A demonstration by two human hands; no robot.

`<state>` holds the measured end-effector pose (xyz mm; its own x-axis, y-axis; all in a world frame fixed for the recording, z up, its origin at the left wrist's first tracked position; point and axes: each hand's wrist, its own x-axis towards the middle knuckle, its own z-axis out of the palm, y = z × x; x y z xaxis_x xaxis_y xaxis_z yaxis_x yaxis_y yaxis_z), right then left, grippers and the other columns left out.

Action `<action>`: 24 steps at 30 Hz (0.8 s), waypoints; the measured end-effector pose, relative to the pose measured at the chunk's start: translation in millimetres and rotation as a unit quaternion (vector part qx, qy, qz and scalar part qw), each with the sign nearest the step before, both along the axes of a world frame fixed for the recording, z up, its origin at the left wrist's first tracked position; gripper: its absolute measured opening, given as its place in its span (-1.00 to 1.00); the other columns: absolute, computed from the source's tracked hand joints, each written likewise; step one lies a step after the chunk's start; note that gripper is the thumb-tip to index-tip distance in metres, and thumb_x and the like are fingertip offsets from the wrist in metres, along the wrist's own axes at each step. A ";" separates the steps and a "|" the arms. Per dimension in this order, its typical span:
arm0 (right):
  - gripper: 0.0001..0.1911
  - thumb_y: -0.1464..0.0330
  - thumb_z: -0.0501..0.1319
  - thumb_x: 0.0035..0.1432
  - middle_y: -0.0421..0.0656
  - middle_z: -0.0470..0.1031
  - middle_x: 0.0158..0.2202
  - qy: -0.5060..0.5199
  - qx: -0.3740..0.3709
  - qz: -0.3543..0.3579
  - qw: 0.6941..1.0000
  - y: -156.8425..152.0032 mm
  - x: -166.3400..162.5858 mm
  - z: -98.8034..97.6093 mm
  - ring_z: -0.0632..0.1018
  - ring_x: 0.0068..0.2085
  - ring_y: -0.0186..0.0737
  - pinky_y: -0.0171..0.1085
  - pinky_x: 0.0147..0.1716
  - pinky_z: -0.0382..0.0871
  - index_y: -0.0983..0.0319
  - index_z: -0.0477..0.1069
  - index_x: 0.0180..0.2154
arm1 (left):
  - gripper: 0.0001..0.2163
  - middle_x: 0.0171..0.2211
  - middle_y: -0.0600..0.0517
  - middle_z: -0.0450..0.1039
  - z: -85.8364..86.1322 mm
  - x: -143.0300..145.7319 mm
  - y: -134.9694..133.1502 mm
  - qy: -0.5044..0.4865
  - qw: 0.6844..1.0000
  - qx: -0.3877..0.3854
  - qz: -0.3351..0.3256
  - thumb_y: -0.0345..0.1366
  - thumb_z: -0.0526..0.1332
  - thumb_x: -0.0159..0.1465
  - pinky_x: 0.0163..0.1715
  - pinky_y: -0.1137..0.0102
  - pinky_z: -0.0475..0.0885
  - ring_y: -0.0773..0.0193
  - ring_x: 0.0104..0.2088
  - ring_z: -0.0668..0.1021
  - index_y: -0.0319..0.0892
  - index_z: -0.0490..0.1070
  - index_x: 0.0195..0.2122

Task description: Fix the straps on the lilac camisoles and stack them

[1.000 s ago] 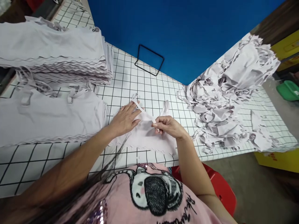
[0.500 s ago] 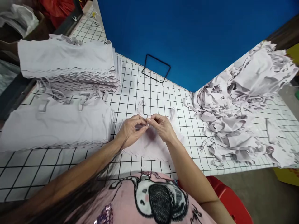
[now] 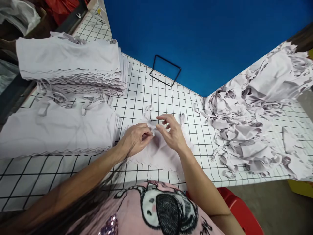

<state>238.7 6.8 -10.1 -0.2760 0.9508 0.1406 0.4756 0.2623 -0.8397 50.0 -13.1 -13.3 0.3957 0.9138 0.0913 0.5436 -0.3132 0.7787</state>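
Observation:
A pale lilac-white camisole lies on the table in front of me, its thin straps pointing away from me. My left hand is closed in a pinch on the camisole's upper edge near the middle; a small pale bit shows at the fingertips, too small to make out. Just right of it, my right hand hovers over the same edge, thumb and fingers apart, with nothing visible between them.
Folded matching garments lie in a front stack and a taller back stack at left. A heap of fabric scraps spreads along the right. A black wire frame lies against the blue panel. Below right stands a red stool.
My right hand has let go of the camisole's edge and its fingers have spread, moving slightly right. My left hand keeps its pinch. The view has shifted a little.

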 end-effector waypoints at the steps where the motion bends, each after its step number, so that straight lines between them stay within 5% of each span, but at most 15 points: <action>1: -0.70 0.22 0.15 0.30 -0.07 0.45 0.03 -0.018 0.012 0.059 0.998 -0.4 -1.2 2.6 0.40 -0.05 -0.14 -0.15 -0.08 0.30 0.14 0.40 0.04 | -0.86 -0.44 0.02 0.39 0.8 -1.2 0.2 0.019 1.000 0.013 -0.003 -0.36 0.14 0.25 -0.38 0.37 0.36 0.28 -0.39 0.44 -0.20 0.44 -0.43; 3: -0.68 0.24 0.11 0.34 -0.10 0.50 -0.02 -0.050 0.010 0.155 0.987 -0.3 -4.0 6.2 0.38 -0.03 -0.12 -0.12 -0.02 0.26 0.13 0.38 0.09 | -0.87 -0.45 0.03 0.40 1.9 -4.2 1.0 0.042 0.999 0.031 -0.005 -0.39 0.14 0.22 -0.41 0.39 0.33 0.29 -0.41 0.43 -0.20 0.44 -0.43; 6: -0.74 0.23 0.12 0.34 -0.12 0.54 -0.20 -0.102 0.000 0.187 0.977 1.9 -5.8 7.6 0.37 -0.15 -0.13 -0.11 -0.05 0.23 0.16 0.46 -0.02 | -0.88 -0.49 0.07 0.40 2.3 -9.7 2.5 0.049 0.999 0.018 0.009 -0.39 0.16 0.21 -0.44 0.42 0.31 0.34 -0.46 0.41 -0.19 0.48 -0.43; 10: -0.83 0.26 0.19 0.30 -0.15 0.49 -0.33 -0.142 0.005 0.178 0.974 4.8 -4.2 4.3 0.34 -0.20 -0.14 -0.11 -0.09 0.21 0.18 0.52 -0.20 | -0.90 -0.47 0.09 0.41 0.6 -18.3 6.5 0.041 0.999 -0.018 0.003 -0.36 0.20 0.22 -0.38 0.44 0.33 0.35 -0.42 0.43 -0.18 0.48 -0.41; 15: -0.84 0.25 0.20 0.29 -0.12 0.47 -0.30 -0.101 0.013 0.101 0.990 7.9 -3.4 -6.5 0.37 -0.17 -0.13 -0.11 -0.11 0.26 0.15 0.52 -0.26 | -0.85 -0.20 -0.05 0.47 -4.4 -31.4 15.0 0.157 0.986 0.050 0.031 -0.31 0.29 0.17 -0.15 0.23 0.33 0.10 -0.16 0.43 -0.22 0.45 -0.24; 24: -0.81 0.19 0.21 0.27 -0.16 0.47 -0.33 0.027 -0.103 0.030 0.994 12.1 1.9 -17.1 0.44 -0.38 -0.28 -0.22 -0.34 0.34 0.17 0.46 -0.27 | -0.90 -0.37 0.05 0.47 -7.9 -32.1 16.6 0.170 0.985 -0.013 -0.012 -0.28 0.32 0.19 -0.19 0.27 0.17 0.14 -0.19 0.44 -0.17 0.43 -0.36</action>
